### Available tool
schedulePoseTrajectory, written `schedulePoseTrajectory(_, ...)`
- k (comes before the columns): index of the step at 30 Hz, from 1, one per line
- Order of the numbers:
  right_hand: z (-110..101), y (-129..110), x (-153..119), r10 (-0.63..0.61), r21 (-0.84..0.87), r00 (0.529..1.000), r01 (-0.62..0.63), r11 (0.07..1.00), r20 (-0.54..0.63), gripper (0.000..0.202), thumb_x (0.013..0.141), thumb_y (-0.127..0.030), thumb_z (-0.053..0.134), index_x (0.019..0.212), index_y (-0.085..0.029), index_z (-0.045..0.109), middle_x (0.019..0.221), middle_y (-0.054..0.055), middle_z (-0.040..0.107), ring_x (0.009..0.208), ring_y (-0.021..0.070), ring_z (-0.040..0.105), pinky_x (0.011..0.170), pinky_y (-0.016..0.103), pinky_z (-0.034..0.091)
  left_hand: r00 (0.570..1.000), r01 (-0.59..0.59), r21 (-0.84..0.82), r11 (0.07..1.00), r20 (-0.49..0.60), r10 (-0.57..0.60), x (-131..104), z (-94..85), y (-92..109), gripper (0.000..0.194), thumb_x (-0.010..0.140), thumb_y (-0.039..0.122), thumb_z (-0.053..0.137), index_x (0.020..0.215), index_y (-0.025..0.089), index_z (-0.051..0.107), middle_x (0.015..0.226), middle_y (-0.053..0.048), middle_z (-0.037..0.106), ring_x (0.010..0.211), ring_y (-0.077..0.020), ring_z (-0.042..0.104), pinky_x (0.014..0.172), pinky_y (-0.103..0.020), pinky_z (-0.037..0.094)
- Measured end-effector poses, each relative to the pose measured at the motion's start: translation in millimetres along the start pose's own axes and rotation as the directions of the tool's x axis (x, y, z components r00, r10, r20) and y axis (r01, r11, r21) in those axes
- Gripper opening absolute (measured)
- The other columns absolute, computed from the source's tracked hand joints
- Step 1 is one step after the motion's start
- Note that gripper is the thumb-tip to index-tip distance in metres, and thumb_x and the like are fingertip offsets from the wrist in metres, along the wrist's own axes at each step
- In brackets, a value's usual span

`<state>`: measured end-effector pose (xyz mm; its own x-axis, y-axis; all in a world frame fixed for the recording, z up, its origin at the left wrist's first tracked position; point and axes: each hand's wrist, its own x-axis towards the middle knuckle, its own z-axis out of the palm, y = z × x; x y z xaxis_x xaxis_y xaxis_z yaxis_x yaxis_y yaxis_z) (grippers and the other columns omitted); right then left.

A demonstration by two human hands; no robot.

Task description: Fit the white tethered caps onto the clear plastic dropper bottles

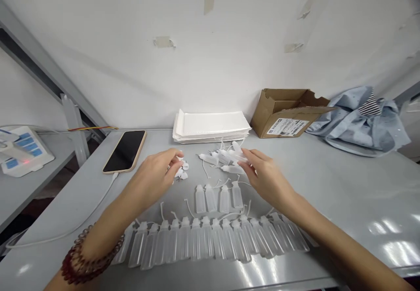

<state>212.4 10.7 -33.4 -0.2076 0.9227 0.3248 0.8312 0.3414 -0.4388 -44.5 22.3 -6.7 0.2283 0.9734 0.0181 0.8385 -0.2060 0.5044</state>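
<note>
From the head camera, looking down on a grey table (354, 181): the left hand (156, 170) reaches over a small heap of white caps (184, 175), thumb and fingertips curled close together; whether a cap sits between them cannot be told. The right hand (271, 175), slightly blurred, pinches a clear soft bottle (243, 158) between thumb and fingers, at the right side of a loose pile (223, 156) of similar bottles with thin white cords. Four bottles (210, 199) stand or lie in a short row nearer the wearer, and a long, tight row (183, 243) runs along the front.

To do this well, a light pinch would probably suit, since the bottles look thin enough to dent. The cords cross one another, so lifting one bottle clear of the pile before drawing it sideways should avoid dragging its neighbours. Taking caps singly seems wise.

The front row lies near the table's front edge, beneath both forearms, so low sleeves or wrists could knock it. Behind, a white stack (211, 124) and a box (282, 111) limit reach; left, a phone (125, 151) and its cable (98, 208). The widest open room is to the right.
</note>
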Motion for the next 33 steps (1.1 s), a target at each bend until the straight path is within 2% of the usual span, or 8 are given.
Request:
schedulePoseTrajectory(2,-1,5,4,0.053,-0.045,0.997,-0.050,0.998,0.059,0.041,0.089,-0.024,0.050,0.125,-0.005,0.051,0.099,0.017,0.063,0.066,0.0205,0.059,0.060,0.036,0.050,0.997,0.012,0.101,0.995,0.078,-0.020,3,-0.7,-5,0.026,0.088,0.035,0.044,0.094,0.017,0.062,0.093,-0.007,0.069,0.090,-0.0261,0.062,0.076,-0.036,0.045)
schedulePoseTrajectory(5,-12,6,4,0.085,-0.048,0.989,-0.080,0.996,0.118,0.044,0.088,-0.025,0.053,0.128,-0.008,0.049,0.113,0.019,0.058,0.069,0.0196,0.062,0.063,0.037,0.052,0.987,-0.015,0.189,0.982,0.159,-0.015,3,5.3,-8,0.023,0.084,0.034,0.049,0.092,0.018,0.063,0.092,-0.007,0.069,0.091,-0.0272,0.062,0.073,-0.035,0.044)
schedulePoseTrajectory(9,-27,5,-5,0.099,-0.013,0.967,-0.099,0.995,0.234,0.023,0.089,-0.021,0.053,0.109,-0.013,0.062,0.103,0.012,0.063,0.072,0.0180,0.064,0.068,0.034,0.052,0.987,-0.052,0.277,0.959,0.158,0.008,1,16.2,-5,0.019,0.083,0.029,0.046,0.085,0.018,0.062,0.093,-0.008,0.068,0.087,-0.0253,0.063,0.069,-0.034,0.043)
schedulePoseTrajectory(12,-28,5,-15,0.079,0.042,0.946,-0.097,0.994,0.314,0.018,0.088,-0.022,0.055,0.103,-0.016,0.063,0.099,0.009,0.063,0.070,0.0164,0.064,0.066,0.033,0.052,0.988,-0.083,0.316,0.945,0.151,0.036,1,20.7,-3,0.019,0.083,0.029,0.044,0.075,0.020,0.058,0.085,-0.007,0.067,0.084,-0.0251,0.062,0.064,-0.032,0.042)
schedulePoseTrajectory(16,-20,1,-22,0.044,0.121,0.902,-0.106,0.987,0.430,0.028,0.085,-0.024,0.061,0.112,-0.017,0.061,0.098,0.007,0.060,0.070,0.0151,0.062,0.064,0.032,0.051,0.989,-0.096,0.321,0.942,0.141,0.053,2,21.9,-3,0.015,0.081,0.025,0.045,0.074,0.020,0.057,0.084,-0.007,0.068,0.083,-0.0247,0.061,0.062,-0.032,0.041)
schedulePoseTrajectory(19,-16,-3,-23,0.080,0.111,0.856,-0.158,0.981,0.510,0.040,0.082,-0.033,0.064,0.119,-0.016,0.059,0.097,0.006,0.057,0.070,0.0156,0.061,0.064,0.032,0.051,0.988,-0.097,0.327,0.940,0.144,0.051,2,21.4,-2,0.015,0.081,0.024,0.045,0.075,0.020,0.058,0.084,-0.007,0.068,0.082,-0.0243,0.061,0.062,-0.031,0.041)
schedulePoseTrajectory(24,-12,-4,-23,0.151,0.053,0.823,-0.215,0.975,0.548,0.053,0.083,-0.042,0.061,0.127,-0.015,0.053,0.107,0.010,0.053,0.072,0.0166,0.059,0.067,0.035,0.050,0.986,-0.089,0.341,0.936,0.162,0.035,2,20.5,-4,0.016,0.083,0.025,0.044,0.077,0.020,0.058,0.086,-0.007,0.068,0.085,-0.0255,0.061,0.062,-0.032,0.040)
schedulePoseTrajectory(33,-4,-6,-24,0.152,0.045,0.829,-0.208,0.977,0.538,0.034,0.083,-0.031,0.062,0.113,-0.014,0.059,0.093,0.007,0.055,0.067,0.0153,0.055,0.063,0.031,0.045,0.980,-0.081,0.365,0.928,0.197,0.008,3,19.1,-7,0.020,0.085,0.027,0.042,0.080,0.019,0.059,0.091,-0.008,0.068,0.086,-0.0256,0.062,0.065,-0.032,0.040)
